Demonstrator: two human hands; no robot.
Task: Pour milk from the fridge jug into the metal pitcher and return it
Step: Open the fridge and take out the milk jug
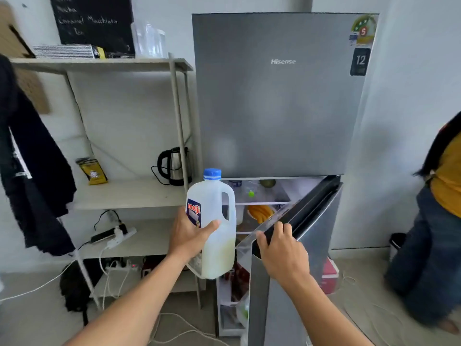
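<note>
A translucent plastic milk jug (214,203) with a blue cap and a red and blue label is held upright in front of the fridge. Milk fills only its lower part. My left hand (188,237) grips its body from the left. My right hand (282,253) clasps the top edge of the lower fridge door (301,221), which stands partly open. The grey fridge (277,96) has its upper door closed. Inside the open compartment I see shelves with bananas (260,212) and other items. No metal pitcher is in view.
A pale shelf unit (124,193) stands left of the fridge, holding a kettle (174,166), a yellow packet and power strips with cables. A dark garment hangs at far left. Another person (436,221) stands at the right edge. Cables trail on the floor.
</note>
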